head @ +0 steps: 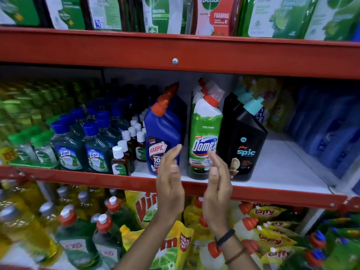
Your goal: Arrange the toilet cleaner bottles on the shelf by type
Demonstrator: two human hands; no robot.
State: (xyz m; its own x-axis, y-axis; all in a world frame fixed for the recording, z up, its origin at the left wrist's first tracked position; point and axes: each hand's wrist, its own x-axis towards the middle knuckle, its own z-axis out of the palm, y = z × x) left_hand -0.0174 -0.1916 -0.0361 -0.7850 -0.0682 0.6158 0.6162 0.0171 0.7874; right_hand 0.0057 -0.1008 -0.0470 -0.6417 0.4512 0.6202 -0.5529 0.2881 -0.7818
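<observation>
On the middle shelf (282, 168) stand three rows of toilet cleaner bottles, each running front to back. A blue Harpic bottle (162, 131) with an orange cap leads the left row. A white and green Domex bottle (205, 137) with a red cap leads the middle row. A black Spic bottle (246, 145) with a teal cap leads the right row. My left hand (170, 184) is raised in front of the Harpic bottle, fingers apart, holding nothing. My right hand (217, 182) is raised in front of the Domex bottle, palm facing left, also holding nothing.
Small Dettol bottles (124, 152) and green Lizol bottles (81, 147) fill the shelf's left part. Blue containers (331, 129) stand at the right, with bare white shelf between them and the Spic row. Dettol refill pouches (214, 16) hang above. Dishwash bottles and Vim pouches (148, 207) crowd the shelf below.
</observation>
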